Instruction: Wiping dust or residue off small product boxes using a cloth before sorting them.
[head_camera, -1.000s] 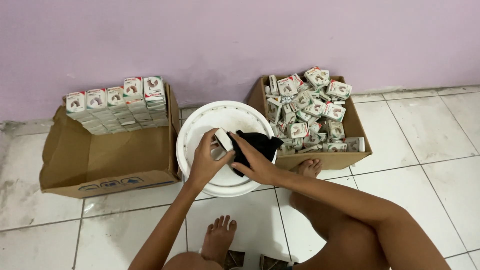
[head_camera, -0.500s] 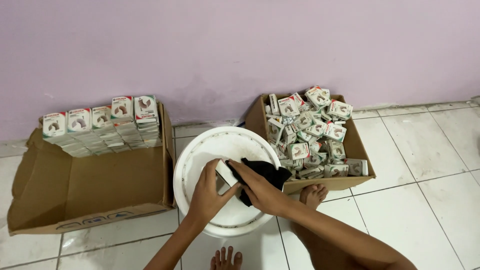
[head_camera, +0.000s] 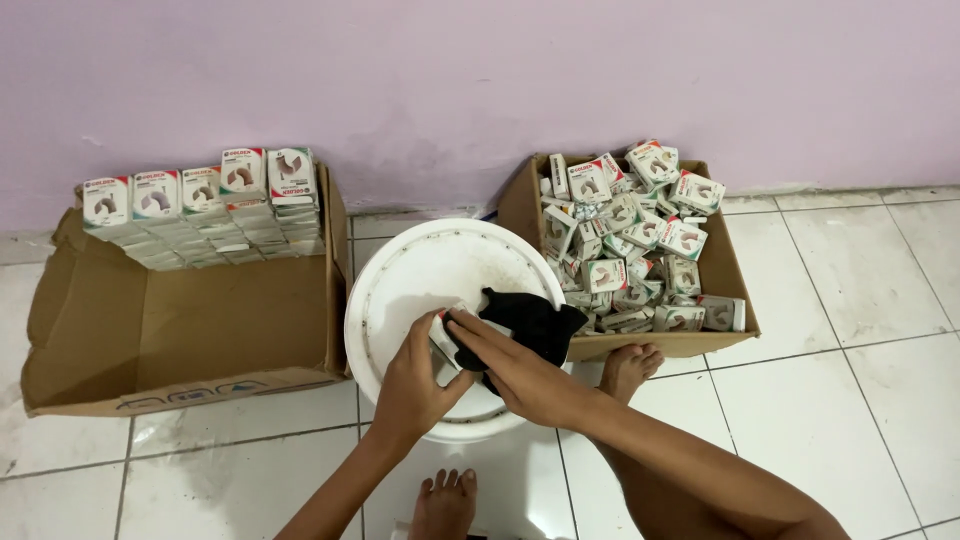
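you're mid-wipe: your left hand (head_camera: 412, 385) pinches a small white box (head_camera: 447, 335) over the white bucket lid (head_camera: 400, 270), while your right hand (head_camera: 520, 372) presses a black cloth (head_camera: 528, 322) onto it, fingers closed on the fabric. the box's long axis seems to run from 7 to 1 o'clock, though it is mostly covered. next, you'd likely need to turn it to reach an unwiped face, keeping the pinch firm.

White tiled floor (head_camera: 850, 300) — 2 cardboard boxes (head_camera: 180, 320), white round lid (head_camera: 400, 270).
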